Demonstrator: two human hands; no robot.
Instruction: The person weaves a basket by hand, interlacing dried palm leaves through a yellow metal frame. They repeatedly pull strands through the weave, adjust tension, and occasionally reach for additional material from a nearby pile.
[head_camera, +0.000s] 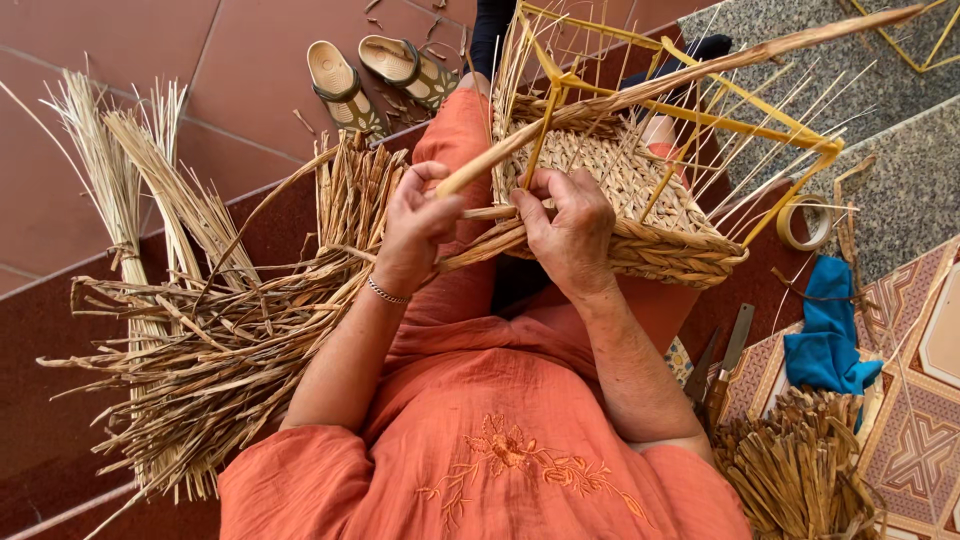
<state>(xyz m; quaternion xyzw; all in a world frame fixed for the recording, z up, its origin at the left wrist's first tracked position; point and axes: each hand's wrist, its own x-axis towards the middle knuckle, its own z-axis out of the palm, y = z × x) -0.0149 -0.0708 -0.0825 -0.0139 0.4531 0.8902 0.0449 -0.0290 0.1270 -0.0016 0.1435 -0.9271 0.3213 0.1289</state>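
An orange embroidered dress (500, 450) fills the foreground. On the lap beyond, the left hand (415, 225) pinches a long pale reed strand (640, 95), while the right hand (570, 235) curls closed on the braided rim of the half-woven straw basket (620, 215): weaving the wall, which likely calls for tucking the strand behind a stake.

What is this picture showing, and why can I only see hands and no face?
The camera sits on a person's head and looks down, so you see only their arms and lap. Both hands are weaving a basket that rests on their knees. The left hand pinches a long straw strand. The right hand presses on the basket's braided edge. Loose straw lies on the floor to the left. Sandals sit ahead. Tape, a blue cloth and a knife lie to the right.
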